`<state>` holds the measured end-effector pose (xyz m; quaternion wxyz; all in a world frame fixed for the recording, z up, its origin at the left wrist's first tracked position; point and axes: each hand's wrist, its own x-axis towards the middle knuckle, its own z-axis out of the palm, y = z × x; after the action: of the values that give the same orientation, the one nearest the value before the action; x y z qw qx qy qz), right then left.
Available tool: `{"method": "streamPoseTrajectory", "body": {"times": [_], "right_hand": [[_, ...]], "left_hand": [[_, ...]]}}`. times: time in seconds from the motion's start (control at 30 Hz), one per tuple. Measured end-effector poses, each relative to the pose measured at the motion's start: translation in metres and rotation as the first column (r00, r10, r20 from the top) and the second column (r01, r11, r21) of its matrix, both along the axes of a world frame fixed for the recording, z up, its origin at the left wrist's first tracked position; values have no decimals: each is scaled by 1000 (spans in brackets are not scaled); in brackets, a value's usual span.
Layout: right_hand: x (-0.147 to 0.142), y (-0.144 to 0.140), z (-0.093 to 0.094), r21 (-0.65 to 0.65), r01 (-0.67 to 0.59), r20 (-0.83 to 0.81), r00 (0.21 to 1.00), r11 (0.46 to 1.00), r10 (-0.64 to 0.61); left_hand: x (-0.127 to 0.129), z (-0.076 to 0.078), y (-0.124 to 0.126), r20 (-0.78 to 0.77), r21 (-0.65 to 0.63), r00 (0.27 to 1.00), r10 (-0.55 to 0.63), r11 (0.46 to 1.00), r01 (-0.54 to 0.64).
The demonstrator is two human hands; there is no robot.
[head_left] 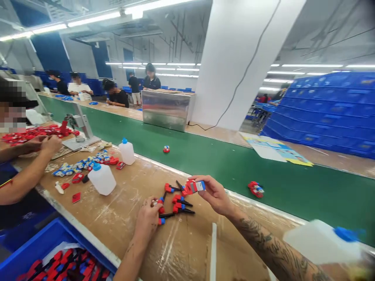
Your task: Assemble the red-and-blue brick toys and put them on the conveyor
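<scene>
My right hand [215, 195] pinches a red, white and blue plastic toy part [193, 187] just above the table's far edge. Low on the table, my left hand [147, 215] has its fingers closed round a small red and blue plastic piece [160, 207], partly hidden by the fingers. Between my hands lie several red and blue pieces with black rods [179, 207]. Another such piece [169, 188] rests a little farther back.
A green conveyor belt [216, 156] carries toy parts [256, 189]. White bottles [102, 179] stand left, and a blurred jug [319, 242] right. A blue bin [38, 244] of pieces sits lower left. A co-worker's hands [48, 145] work beside a small press [82, 125].
</scene>
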<state>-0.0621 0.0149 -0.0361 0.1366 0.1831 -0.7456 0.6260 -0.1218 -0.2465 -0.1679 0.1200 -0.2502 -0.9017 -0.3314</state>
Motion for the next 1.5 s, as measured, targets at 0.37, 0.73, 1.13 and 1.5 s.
{"method": "streamPoseTrajectory", "body": {"times": [0.37,0.73,1.13,1.5], "right_hand": [[117,82,-109,-605,507,478,848,614,-229],[151,104,-114,-814,285,374,924,506,81],[141,102,-121,-897,249,302,948,364,97],[134,108,-127,-891,319,337,942,324,-1]], "left_hand": [[-17,39,8,282,-273,947,151,959,-71],[-50,86,5,524,-276,829,194,960,-50],[100,45,72,702,703,474,-531,621,-346],[151,93,120,134,-313,396,-908,341,887]]}}
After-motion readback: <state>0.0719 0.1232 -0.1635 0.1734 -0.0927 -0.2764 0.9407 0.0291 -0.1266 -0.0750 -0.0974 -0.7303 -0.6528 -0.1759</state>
